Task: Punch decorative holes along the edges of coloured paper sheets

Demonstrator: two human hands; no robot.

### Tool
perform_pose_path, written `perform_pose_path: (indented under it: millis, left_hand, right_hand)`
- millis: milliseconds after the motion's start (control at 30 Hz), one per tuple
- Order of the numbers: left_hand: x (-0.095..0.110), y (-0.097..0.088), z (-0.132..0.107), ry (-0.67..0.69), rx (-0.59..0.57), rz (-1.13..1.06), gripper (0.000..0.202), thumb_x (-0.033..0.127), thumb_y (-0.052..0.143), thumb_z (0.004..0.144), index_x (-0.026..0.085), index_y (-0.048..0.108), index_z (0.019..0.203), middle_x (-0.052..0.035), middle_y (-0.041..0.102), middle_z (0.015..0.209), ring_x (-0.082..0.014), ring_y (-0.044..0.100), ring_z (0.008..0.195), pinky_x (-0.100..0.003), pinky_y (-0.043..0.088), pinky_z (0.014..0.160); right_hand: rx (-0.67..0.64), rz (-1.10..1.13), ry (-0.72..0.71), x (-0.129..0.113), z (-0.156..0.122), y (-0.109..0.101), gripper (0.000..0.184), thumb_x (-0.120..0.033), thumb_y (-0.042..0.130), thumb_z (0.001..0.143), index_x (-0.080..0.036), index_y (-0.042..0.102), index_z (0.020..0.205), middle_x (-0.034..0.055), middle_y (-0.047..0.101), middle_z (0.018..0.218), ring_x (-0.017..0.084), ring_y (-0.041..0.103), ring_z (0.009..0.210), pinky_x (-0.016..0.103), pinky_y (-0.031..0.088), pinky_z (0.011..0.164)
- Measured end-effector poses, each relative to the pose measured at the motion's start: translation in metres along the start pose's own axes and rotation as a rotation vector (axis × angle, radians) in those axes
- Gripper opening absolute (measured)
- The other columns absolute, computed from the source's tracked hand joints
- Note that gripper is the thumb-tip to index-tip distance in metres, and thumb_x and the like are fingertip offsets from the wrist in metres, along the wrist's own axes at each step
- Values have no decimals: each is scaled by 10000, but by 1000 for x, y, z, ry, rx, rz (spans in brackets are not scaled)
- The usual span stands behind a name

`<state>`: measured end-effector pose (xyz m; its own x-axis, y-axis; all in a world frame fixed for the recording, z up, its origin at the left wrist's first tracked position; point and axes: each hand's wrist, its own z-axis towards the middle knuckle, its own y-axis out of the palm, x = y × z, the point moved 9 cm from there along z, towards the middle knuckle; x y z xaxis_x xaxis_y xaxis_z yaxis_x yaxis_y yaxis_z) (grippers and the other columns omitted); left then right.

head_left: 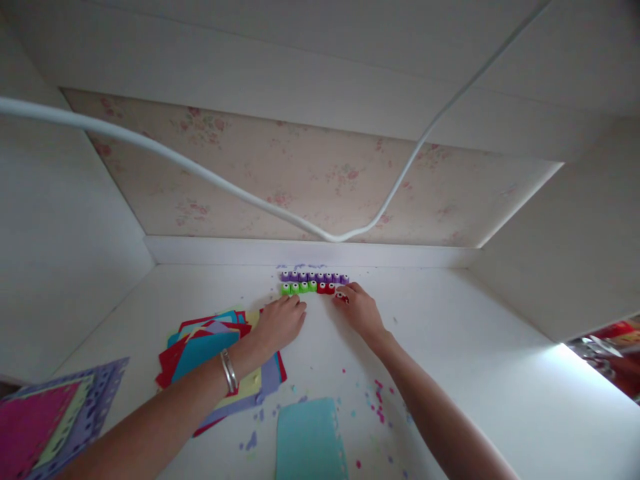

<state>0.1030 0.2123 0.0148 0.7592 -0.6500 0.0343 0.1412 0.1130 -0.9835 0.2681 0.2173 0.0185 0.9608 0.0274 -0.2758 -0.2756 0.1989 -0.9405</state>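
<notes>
Small craft punches with white round tops and dark centres stand in two rows near the back of the white desktop. The rear row is of purple punches (320, 277). In front of it, green punches (300, 287) sit at the left and red punches (326, 288) continue to the right. My right hand (361, 308) pinches a red craft punch (341, 297) at the right end of the front row. Just before the green ones, my left hand (286, 321) rests with its fingers curled together; what they hold, if anything, is hidden.
Under my left forearm lies a pile of coloured paper (205, 357). A light-blue sheet (310, 437) with a punched edge is at the front. Pink and purple punched sheets (65, 413) lie at left. Paper bits (379, 400) are scattered about. A white cable (230, 189) hangs across, ahead.
</notes>
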Motion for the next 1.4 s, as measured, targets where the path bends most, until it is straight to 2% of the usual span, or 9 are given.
perform_pose_path:
  millis: [167, 400, 533, 700, 933, 1067, 1200, 1300, 1400]
  left_hand:
    - [-6, 5, 6, 11, 21, -44, 266, 239, 387, 950, 181, 647, 957, -89, 627, 984, -224, 562, 1001, -359, 452, 886]
    - [-11, 9, 13, 38, 23, -74, 264, 269, 404, 950, 209, 645, 1039, -76, 636, 1070, -214, 551, 1063, -356, 423, 956]
    - [-12, 10, 18, 45, 23, -80, 268, 267, 404, 949, 206, 652, 1031, -82, 635, 1083, -219, 543, 1075, -363, 413, 967]
    - [-13, 11, 22, 67, 22, -85, 271, 262, 401, 949, 202, 662, 989, -83, 637, 1063, -216, 547, 1064, -361, 403, 978]
    - [-16, 8, 25, 77, 21, -74, 270, 272, 411, 945, 202, 671, 957, -88, 640, 1036, -227, 560, 1030, -368, 438, 917]
    - [-4, 7, 23, 103, 22, -83, 285, 233, 391, 948, 190, 672, 968, -95, 641, 1017, -223, 557, 1039, -376, 430, 936]
    - [23, 12, 26, 179, 20, -118, 267, 237, 403, 948, 202, 664, 988, -72, 644, 1022, -198, 563, 1030, -348, 426, 952]
    - [38, 15, 33, 203, 33, -139, 265, 251, 401, 951, 198, 659, 984, -68, 639, 1052, -196, 559, 1039, -344, 424, 962]
    - [43, 18, 42, 193, 49, -152, 272, 247, 392, 952, 183, 654, 989, -79, 630, 1070, -200, 557, 1048, -353, 428, 961]
  right_hand:
    - [16, -2, 36, 15, 9, -3, 227, -324, 516, 925, -239, 674, 1064, 55, 655, 1096, 179, 641, 909, 244, 442, 776]
    - [49, 102, -37, 15, 24, 4, 255, -271, 540, 901, -244, 677, 1114, 30, 683, 1152, 177, 638, 1014, 263, 452, 896]
    - [94, 181, 28, 31, 24, 5, 314, -328, 533, 902, -245, 659, 1177, 27, 681, 1190, 192, 648, 1029, 296, 472, 922]
    - [156, 204, 74, 52, 23, -6, 306, -247, 451, 923, -218, 686, 1117, 36, 701, 1140, 166, 658, 994, 274, 470, 914]
    - [74, 180, 43, 48, 20, -4, 249, -196, 512, 876, -245, 729, 988, 7, 736, 1021, 160, 673, 891, 245, 474, 842]
    - [66, 176, 40, 41, 18, -3, 238, -257, 533, 878, -227, 720, 1021, 28, 727, 999, 151, 664, 798, 244, 475, 789]
    - [90, 151, 18, 32, 24, -10, 295, -384, 543, 886, -219, 707, 1068, 46, 712, 989, 152, 651, 791, 243, 464, 770]
    - [21, 107, -36, 25, 32, -8, 243, -366, 557, 882, -236, 734, 986, 36, 720, 963, 156, 653, 809, 237, 454, 766]
    - [-38, 92, -68, 24, 37, -6, 210, -319, 554, 884, -260, 745, 949, 13, 737, 936, 160, 663, 823, 230, 452, 759]
